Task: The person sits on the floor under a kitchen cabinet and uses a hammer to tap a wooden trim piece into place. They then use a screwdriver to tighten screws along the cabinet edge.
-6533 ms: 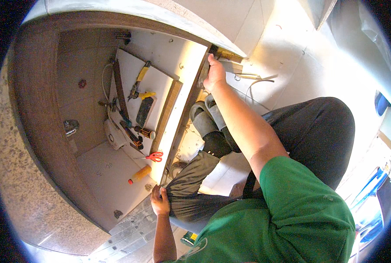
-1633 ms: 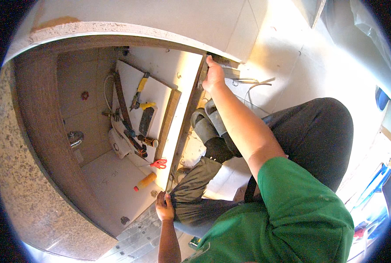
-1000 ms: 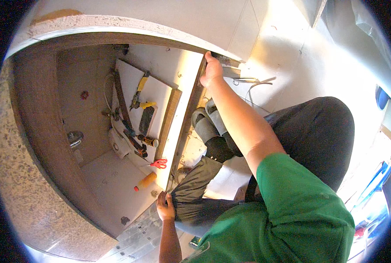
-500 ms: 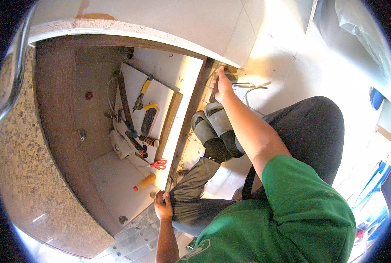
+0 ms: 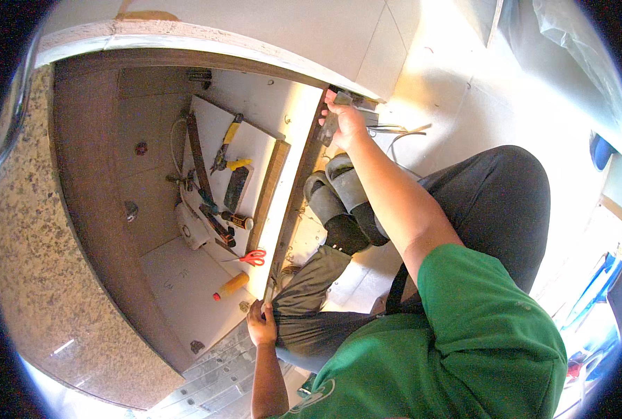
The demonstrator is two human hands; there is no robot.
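Observation:
My right hand point(image 5: 348, 126) is closed around a dark, worn, flat block point(image 5: 332, 120) at the far end of the cabinet's front edge strip point(image 5: 298, 185). At the near end of that strip my left hand point(image 5: 261, 324) has its fingers bent around a thin greyish strip point(image 5: 269, 289); its lower end is hidden by the hand. Inside the cabinet, near my left hand, lie an orange-handled tool point(image 5: 232, 286) with a red end and red-handled scissors point(image 5: 253, 258). What the block is made of, I cannot tell.
A white board point(image 5: 210, 129) inside the cabinet bears yellow-handled pliers point(image 5: 227, 143) and several hand tools. A roll of white tape point(image 5: 192, 227) lies beside it. The speckled countertop point(image 5: 25, 230) borders the left. My sandalled feet point(image 5: 335, 199) and loose cables point(image 5: 402, 130) are at the right.
My right hand has shifted slightly left and turned, tilting the dark block so more of it shows. My left hand stays nearly in place. The view has moved slightly.

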